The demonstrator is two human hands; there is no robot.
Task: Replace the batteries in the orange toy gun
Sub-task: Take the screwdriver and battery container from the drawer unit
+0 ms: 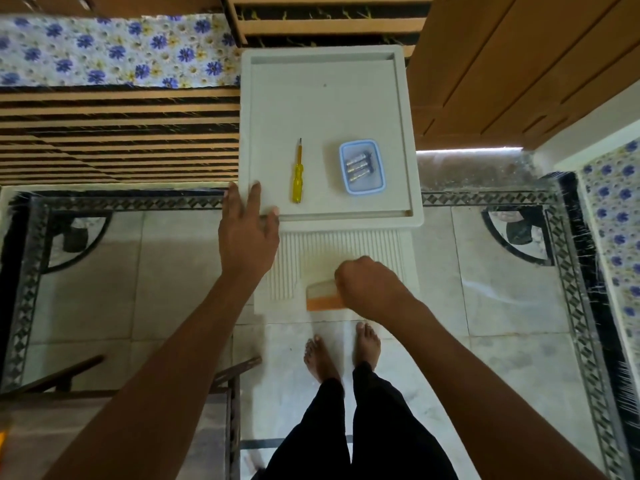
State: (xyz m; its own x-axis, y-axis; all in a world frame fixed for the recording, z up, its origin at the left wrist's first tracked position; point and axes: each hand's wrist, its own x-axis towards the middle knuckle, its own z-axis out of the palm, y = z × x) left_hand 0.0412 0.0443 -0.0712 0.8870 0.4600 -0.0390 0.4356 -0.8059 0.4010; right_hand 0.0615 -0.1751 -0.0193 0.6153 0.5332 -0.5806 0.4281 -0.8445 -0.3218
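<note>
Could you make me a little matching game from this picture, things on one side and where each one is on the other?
Things:
1. screwdriver
2. batteries
3. left hand
4. right hand

Places:
A. inside the blue-rimmed box
B. closed on the orange and white object
C. lying bare on the white table
D. resting on the table's near left corner

Pairs: 1-C, 2-A, 3-D, 4-B

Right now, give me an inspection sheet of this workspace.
Surface: white table, raised rim, top mostly bare.
Job's things: yellow screwdriver lying flat; three batteries in an open blue-rimmed box to its right; orange and white object, likely the toy gun, below the table edge.
Clutter: nothing seen.
Hands: left hand on the table's near-left corner; right hand closed on the orange object.
Cables: nothing seen.
Surroundings: marble floor, wooden furniture, floral cloth, bare feet.
</note>
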